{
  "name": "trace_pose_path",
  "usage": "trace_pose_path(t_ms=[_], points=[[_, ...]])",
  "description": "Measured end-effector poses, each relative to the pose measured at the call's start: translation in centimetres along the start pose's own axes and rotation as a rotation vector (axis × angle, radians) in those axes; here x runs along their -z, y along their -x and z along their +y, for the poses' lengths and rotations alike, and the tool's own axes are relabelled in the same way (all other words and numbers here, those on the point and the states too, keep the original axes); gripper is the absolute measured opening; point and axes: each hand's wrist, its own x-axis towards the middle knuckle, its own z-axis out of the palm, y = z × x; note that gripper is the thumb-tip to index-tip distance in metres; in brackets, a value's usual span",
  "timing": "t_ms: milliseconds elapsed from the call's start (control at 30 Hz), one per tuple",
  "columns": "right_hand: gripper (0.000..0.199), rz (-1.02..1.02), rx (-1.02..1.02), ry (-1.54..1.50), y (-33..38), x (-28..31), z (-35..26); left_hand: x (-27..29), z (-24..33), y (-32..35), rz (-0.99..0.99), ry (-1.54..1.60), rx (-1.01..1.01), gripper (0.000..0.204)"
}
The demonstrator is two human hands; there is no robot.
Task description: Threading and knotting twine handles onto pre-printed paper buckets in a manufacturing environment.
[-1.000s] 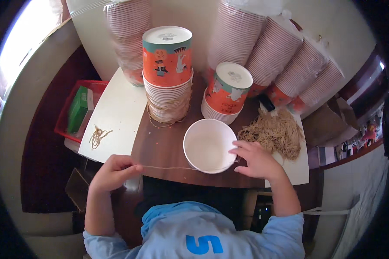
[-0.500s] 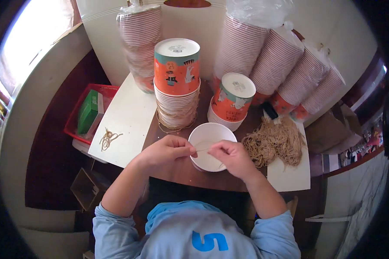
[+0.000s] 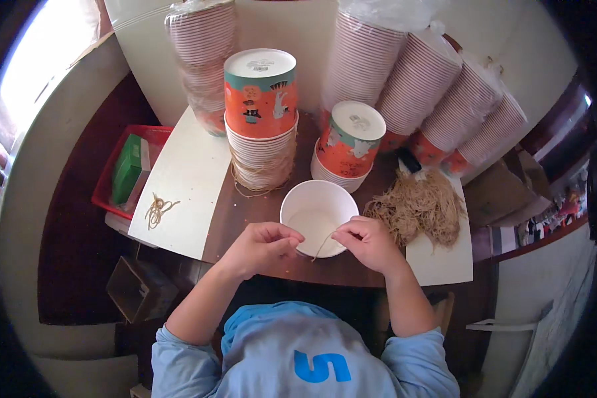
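A thin tan string (image 3: 322, 247) hangs from the pinched thumb and forefinger of my right hand (image 3: 368, 244), its lower end dangling over the near rim of a white paper tub (image 3: 308, 219). That tub stands mouth up on the brown tabletop. My left hand (image 3: 265, 247) is at the tub's left near edge, thumb and forefinger curved and slightly apart, with nothing visible between them. Beyond it rises a tall stack of tubs (image 3: 262, 149), topped by an upturned orange and green one, with strings looped round the rims. A shorter upturned stack (image 3: 351, 139) stands to its right.
A heap of tan strings (image 3: 421, 209) lies right of the tub; a small loose bunch (image 3: 158, 209) lies at left. Plastic-wrapped tub stacks (image 3: 365, 60) line the back. A red basket (image 3: 103, 192) holding a green box sits at left, and an open carton (image 3: 136, 288) below.
The string spanned both hands before; now it hangs from my right hand alone. My left fingers have come off it. The whole view has shifted slightly.
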Motion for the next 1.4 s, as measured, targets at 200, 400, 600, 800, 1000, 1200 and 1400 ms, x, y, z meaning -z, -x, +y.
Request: trace_pose_path(t_ms=[200, 400, 600, 800, 1000, 1200, 1400], points=[[0.01, -0.142, 0.002, -0.224, 0.4, 0.0, -1.5, -1.6, -1.7, 0.6, 0.065, -0.247, -0.499, 0.032], [0.013, -0.098, -0.04, -0.482, 0.2, -0.3, -1.8, -2.8, -2.3, 1.2, -0.176, -0.138, -0.319, 0.019], [0.016, -0.002, -0.114, -0.559, 0.1, 0.1, -0.5, -0.5, -3.2, 2.6, -0.123, -0.061, -0.092, 0.02], [0.017, 0.029, -0.012, -0.06, 0.3, -0.1, -0.3, 0.0, -3.3, 2.8, -0.109, 0.063, -0.059, 0.018], [0.064, -0.116, 0.278, -0.11, 0.5, -1.0, -2.8, -0.5, 0.4, 3.1, -0.128, 0.071, -0.096, 0.015], [0.037, -0.375, -0.09, -0.979, 0.6, -4.6, -2.9, -0.8, 2.3, 3.3, -0.107, -0.331, -0.221, 0.012], [0.012, -0.095, 0.16, -0.289, 0.9, -4.3, -3.2, -0.6, 1.4, 3.1, -0.12, -0.244, -0.193, 0.012]])
